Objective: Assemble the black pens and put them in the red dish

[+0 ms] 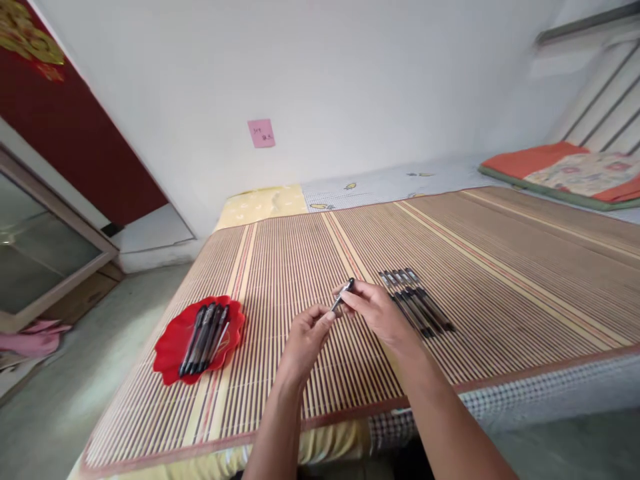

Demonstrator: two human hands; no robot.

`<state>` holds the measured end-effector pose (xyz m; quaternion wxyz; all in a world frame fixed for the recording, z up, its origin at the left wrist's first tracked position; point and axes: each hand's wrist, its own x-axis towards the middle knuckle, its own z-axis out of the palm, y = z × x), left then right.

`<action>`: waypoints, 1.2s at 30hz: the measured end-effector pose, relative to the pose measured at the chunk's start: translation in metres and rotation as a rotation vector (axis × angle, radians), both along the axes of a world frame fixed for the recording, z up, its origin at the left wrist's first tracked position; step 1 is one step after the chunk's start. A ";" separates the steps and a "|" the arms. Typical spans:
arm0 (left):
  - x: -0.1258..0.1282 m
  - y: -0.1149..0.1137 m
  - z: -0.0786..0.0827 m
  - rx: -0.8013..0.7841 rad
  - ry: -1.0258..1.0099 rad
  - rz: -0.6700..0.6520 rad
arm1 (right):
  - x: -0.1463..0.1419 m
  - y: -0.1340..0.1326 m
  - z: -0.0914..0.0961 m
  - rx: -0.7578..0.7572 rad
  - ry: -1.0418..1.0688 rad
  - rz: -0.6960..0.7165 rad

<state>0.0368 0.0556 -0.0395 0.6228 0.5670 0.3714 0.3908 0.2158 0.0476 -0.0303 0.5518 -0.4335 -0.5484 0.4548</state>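
Both of my hands hold one dark pen (342, 295) above the striped mat, tilted with its black end up and to the right. My left hand (309, 337) pinches the lower end between thumb and fingers. Near the upper end, my right hand (376, 308) grips the same pen. To the right of my right hand, several black pens (417, 303) lie side by side in a slanted row on the mat. Off to the left sits a red scalloped plate (167, 345), with several more black pens (204, 339) lying together on it.
A bamboo mat (280, 267) with stripes covers the bed. Folded orange and floral bedding (565, 170) lies at the far right. A pink note (261, 133) is stuck on the white wall behind. At left are the floor and a glass-paned door (45, 233).
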 end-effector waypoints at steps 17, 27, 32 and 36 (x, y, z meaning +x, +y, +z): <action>-0.164 0.005 0.021 0.269 0.574 0.905 | 0.012 0.015 -0.008 0.010 -0.126 -0.224; -0.220 0.030 0.008 0.181 0.918 0.992 | 0.004 0.009 0.006 0.073 -0.286 -0.178; -0.218 0.029 -0.002 0.172 0.865 1.016 | 0.005 0.010 0.004 0.069 -0.286 -0.177; -0.215 0.022 0.009 0.187 0.642 1.100 | 0.013 0.013 0.001 0.050 -0.235 -0.190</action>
